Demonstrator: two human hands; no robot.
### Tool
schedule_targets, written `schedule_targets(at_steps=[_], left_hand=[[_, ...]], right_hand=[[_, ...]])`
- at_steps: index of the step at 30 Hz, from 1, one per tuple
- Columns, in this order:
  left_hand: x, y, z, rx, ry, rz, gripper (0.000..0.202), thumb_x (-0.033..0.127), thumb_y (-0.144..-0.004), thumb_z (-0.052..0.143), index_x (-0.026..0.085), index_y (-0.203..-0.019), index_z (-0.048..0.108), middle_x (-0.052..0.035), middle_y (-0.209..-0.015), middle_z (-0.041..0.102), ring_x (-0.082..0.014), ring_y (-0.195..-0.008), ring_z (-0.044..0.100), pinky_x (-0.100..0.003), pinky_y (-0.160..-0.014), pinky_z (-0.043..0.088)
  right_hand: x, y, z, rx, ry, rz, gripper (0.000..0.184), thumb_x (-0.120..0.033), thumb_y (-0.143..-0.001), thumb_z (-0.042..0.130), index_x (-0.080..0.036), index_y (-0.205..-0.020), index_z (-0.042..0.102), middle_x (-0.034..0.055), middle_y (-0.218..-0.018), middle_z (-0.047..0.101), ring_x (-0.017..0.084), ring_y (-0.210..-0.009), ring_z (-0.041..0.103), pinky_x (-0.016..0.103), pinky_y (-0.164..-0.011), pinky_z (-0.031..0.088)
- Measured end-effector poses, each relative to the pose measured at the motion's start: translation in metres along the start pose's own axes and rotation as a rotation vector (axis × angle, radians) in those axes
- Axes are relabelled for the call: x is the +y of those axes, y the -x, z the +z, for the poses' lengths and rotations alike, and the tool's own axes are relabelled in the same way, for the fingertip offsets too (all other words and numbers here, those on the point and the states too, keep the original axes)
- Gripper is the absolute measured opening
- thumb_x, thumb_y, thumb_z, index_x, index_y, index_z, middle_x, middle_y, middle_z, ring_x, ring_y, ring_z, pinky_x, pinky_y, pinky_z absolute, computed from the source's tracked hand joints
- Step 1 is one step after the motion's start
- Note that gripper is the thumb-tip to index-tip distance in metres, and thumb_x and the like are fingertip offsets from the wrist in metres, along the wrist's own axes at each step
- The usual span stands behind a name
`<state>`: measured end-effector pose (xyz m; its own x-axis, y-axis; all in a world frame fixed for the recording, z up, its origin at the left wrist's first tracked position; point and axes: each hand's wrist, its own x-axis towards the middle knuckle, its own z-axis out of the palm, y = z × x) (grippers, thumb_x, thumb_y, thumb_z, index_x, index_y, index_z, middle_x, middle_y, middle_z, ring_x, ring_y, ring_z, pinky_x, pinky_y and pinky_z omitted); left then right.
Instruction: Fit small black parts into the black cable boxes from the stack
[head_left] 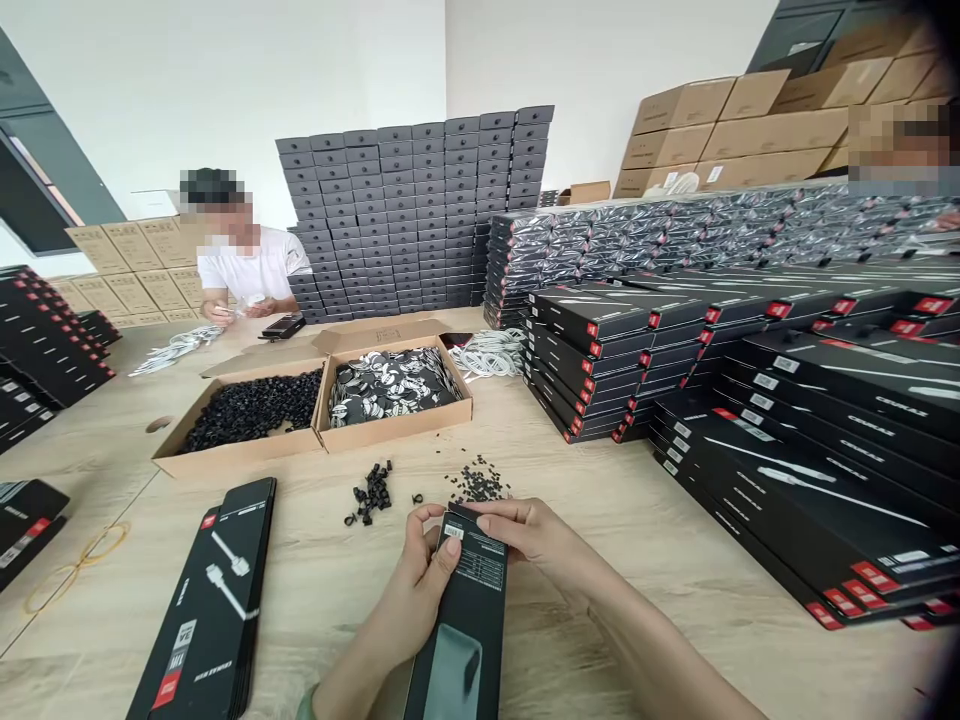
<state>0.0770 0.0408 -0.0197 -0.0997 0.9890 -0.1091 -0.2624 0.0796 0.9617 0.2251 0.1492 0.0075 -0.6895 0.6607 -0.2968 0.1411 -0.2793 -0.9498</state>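
Observation:
A long black cable box (469,610) with a dark window and printed back lies near the table's front edge, between both hands. My left hand (427,565) grips its upper left side, thumb pressed on the white label. Fingers of my right hand (525,530) close on the top flap at the box's far end. Just beyond lie a scatter of tiny black pieces (478,482) and a small heap of black clips (371,495). To the left sits a stack of flat black cable boxes (214,600) with white cables printed on them.
Shallow cartons hold black clips (255,405) and black-and-white pieces (397,385). White cables (491,352) lie behind them. Tall stacks of black boxes (585,360) line the right side. A yellow rubber band (82,560) lies at left. A co-worker (251,265) sits across the table.

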Motion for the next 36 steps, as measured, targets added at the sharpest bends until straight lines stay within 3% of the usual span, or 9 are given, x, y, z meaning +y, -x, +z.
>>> schedule_targets(at_steps=[5, 12, 15, 19, 22, 26, 29, 32, 36], left_hand=[[0.000, 0.000, -0.001, -0.008, 0.002, -0.014, 0.039, 0.047, -0.092, 0.047, 0.025, -0.119, 0.028, -0.0062, -0.108, 0.062, -0.0136, -0.082, 0.057, -0.029, -0.074, 0.045], [-0.003, 0.000, -0.001, -0.020, -0.003, -0.006, 0.042, 0.048, -0.091, 0.050, 0.026, -0.120, 0.028, -0.0042, -0.104, 0.063, -0.0142, -0.085, 0.057, -0.028, -0.075, 0.044], [0.000, 0.000, 0.000, 0.004, -0.004, -0.028, 0.047, 0.050, -0.089, 0.052, 0.025, -0.122, 0.029, -0.0046, -0.101, 0.064, -0.0150, -0.083, 0.057, -0.029, -0.074, 0.044], [0.003, 0.000, 0.002, 0.063, 0.021, -0.028, 0.058, 0.053, -0.086, 0.055, 0.025, -0.130, 0.029, -0.0039, -0.096, 0.064, -0.0172, -0.082, 0.059, -0.031, -0.074, 0.044], [0.000, -0.002, 0.000, 0.074, 0.040, -0.012, 0.063, 0.053, -0.085, 0.056, 0.026, -0.136, 0.029, -0.0029, -0.092, 0.063, -0.0176, -0.081, 0.058, -0.031, -0.075, 0.043], [-0.006, -0.003, -0.003, 0.078, -0.013, 0.009, 0.066, 0.052, -0.087, 0.053, 0.025, -0.141, 0.028, -0.0028, -0.090, 0.061, -0.0182, -0.084, 0.055, -0.033, -0.080, 0.042], [-0.007, -0.001, -0.004, 0.070, -0.130, 0.029, 0.066, 0.049, -0.089, 0.051, 0.024, -0.144, 0.026, -0.0047, -0.094, 0.060, -0.0209, -0.095, 0.055, -0.036, -0.090, 0.039], [-0.005, 0.001, -0.003, 0.039, -0.176, 0.005, 0.067, 0.049, -0.088, 0.052, 0.024, -0.145, 0.029, -0.0086, -0.104, 0.060, -0.0235, -0.103, 0.054, -0.037, -0.094, 0.038], [-0.003, 0.003, -0.004, 0.021, -0.165, -0.026, 0.066, 0.051, -0.088, 0.051, 0.026, -0.145, 0.031, -0.0070, -0.102, 0.059, -0.0218, -0.097, 0.055, -0.035, -0.088, 0.040]], right_hand=[[-0.001, 0.001, 0.001, 0.071, -0.023, 0.058, 0.038, -0.040, -0.073, 0.069, -0.019, -0.104, 0.074, 0.0059, -0.091, 0.075, 0.019, -0.080, 0.064, 0.030, -0.069, 0.047], [0.004, -0.006, -0.002, 0.105, 0.044, 0.024, 0.030, -0.031, -0.068, 0.067, -0.016, -0.092, 0.078, 0.0046, -0.079, 0.075, 0.019, -0.072, 0.063, 0.029, -0.062, 0.046], [0.003, -0.005, 0.001, 0.138, 0.190, -0.050, 0.028, -0.029, -0.071, 0.061, -0.018, -0.090, 0.079, 0.0044, -0.081, 0.076, 0.023, -0.078, 0.065, 0.034, -0.071, 0.048], [0.001, -0.001, 0.006, 0.175, 0.347, -0.188, 0.033, -0.029, -0.082, 0.051, -0.020, -0.100, 0.077, 0.0054, -0.101, 0.075, 0.027, -0.102, 0.063, 0.040, -0.093, 0.044], [0.005, 0.002, 0.011, 0.167, 0.458, -0.250, 0.036, -0.034, -0.088, 0.046, -0.023, -0.107, 0.074, 0.0061, -0.107, 0.074, 0.027, -0.102, 0.064, 0.041, -0.092, 0.046], [0.013, 0.003, 0.018, 0.284, 0.750, -0.396, 0.033, -0.041, -0.089, 0.049, -0.026, -0.108, 0.072, 0.0075, -0.112, 0.072, 0.029, -0.102, 0.065, 0.041, -0.089, 0.045], [0.016, 0.001, 0.019, 0.339, 0.848, -0.370, 0.035, -0.046, -0.091, 0.046, -0.025, -0.088, 0.074, 0.0067, -0.089, 0.076, 0.026, -0.082, 0.067, 0.035, -0.074, 0.045], [0.016, -0.003, 0.015, 0.278, 0.745, -0.292, 0.049, -0.052, -0.092, 0.042, -0.022, -0.062, 0.067, 0.0016, -0.058, 0.065, 0.019, -0.057, 0.057, 0.028, -0.055, 0.037], [0.015, -0.004, 0.015, 0.222, 0.549, -0.335, 0.048, -0.054, -0.091, 0.044, -0.020, -0.063, 0.066, -0.0002, -0.060, 0.063, 0.017, -0.059, 0.055, 0.027, -0.055, 0.037]])
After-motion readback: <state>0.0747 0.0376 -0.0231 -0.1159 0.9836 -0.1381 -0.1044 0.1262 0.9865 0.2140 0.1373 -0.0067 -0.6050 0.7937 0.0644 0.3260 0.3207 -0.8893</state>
